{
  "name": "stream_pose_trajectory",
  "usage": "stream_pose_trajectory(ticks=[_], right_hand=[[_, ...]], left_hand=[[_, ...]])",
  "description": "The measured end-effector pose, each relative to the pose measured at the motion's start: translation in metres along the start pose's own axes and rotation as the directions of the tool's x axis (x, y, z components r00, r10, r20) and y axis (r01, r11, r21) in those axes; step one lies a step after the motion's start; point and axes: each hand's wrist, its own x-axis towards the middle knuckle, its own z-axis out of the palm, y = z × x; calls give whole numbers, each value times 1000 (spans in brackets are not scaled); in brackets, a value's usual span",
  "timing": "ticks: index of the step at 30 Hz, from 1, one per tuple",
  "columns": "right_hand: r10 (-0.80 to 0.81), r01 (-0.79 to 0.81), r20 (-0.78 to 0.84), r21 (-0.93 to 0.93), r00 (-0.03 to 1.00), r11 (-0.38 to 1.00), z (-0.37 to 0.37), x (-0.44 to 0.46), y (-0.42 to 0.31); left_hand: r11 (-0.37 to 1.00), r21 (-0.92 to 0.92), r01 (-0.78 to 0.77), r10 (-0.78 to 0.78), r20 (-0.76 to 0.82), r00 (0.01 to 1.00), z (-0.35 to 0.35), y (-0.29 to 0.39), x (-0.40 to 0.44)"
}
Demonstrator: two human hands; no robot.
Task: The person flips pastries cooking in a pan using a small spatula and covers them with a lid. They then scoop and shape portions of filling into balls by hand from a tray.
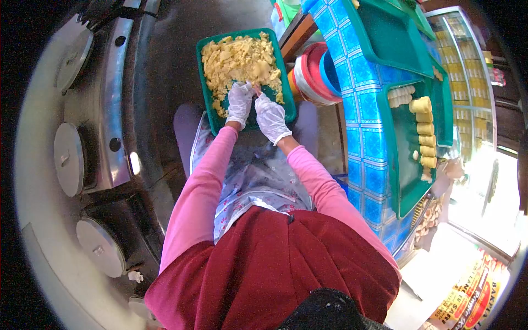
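A green tray (205,74) sits low in front of me between my knees, heaped with pale yellow, crumbly food (239,58) in flakes and lumps. Thin white gloves cover both hands. My left hand (240,103) is over the near part of the heap with its fingers curled in. Beside it, my right hand (270,117) has its fingers pressed together, their tips nearly meeting those of the left. Whatever lies between the fingertips is too small to make out. Bare green tray bottom shows near the right hand.
On my right, a table with a blue checked cover (360,118) bears green trays, one holding a row of yellow rolled pieces (425,129) and white pieces (401,95). A red tub (312,71) stands beneath. Metal equipment with round lids (69,159) lines the left.
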Motion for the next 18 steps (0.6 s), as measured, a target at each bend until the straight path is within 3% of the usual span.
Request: stream_pose_trajectory(ticks=[1,4,5,8,9,10,12,13,14,15,18], right_hand=[[1,0,14,-32,1000,999,0,0,-1],[-21,22,56,-24,998,999,-6,1,7],[-24,23,-23,-35,999,999,-5,2,12],[181,-169,-47,193,982,966,-27,5,37],[406,-420,108,240,908,875,-50,11,32],[424,-421,55,283,904,862,-58,12,30],[94,-74,-54,285,994,956,-44,16,35],[-28,55,-91,303,995,951,-48,25,29],[97,-165,271,240,958,957,-51,34,20],[98,-160,233,267,968,950,-28,35,17],[99,-148,167,315,981,937,5,40,14]], left_hand=[[996,92,8,-6,-19,1000,2,-1,3],[955,295,42,-83,127,988,2,1,24],[938,338,77,-136,153,979,1,4,31],[943,292,159,-184,61,981,6,-5,37],[954,238,184,-191,7,982,8,-5,36],[946,279,164,-173,8,985,11,-9,37],[925,361,121,-136,16,991,17,-14,37],[953,205,222,-238,59,969,11,-4,34],[945,48,324,-328,115,938,3,4,30],[899,-100,426,-404,187,896,-3,11,27],[918,-279,282,-252,139,958,11,-34,16]])
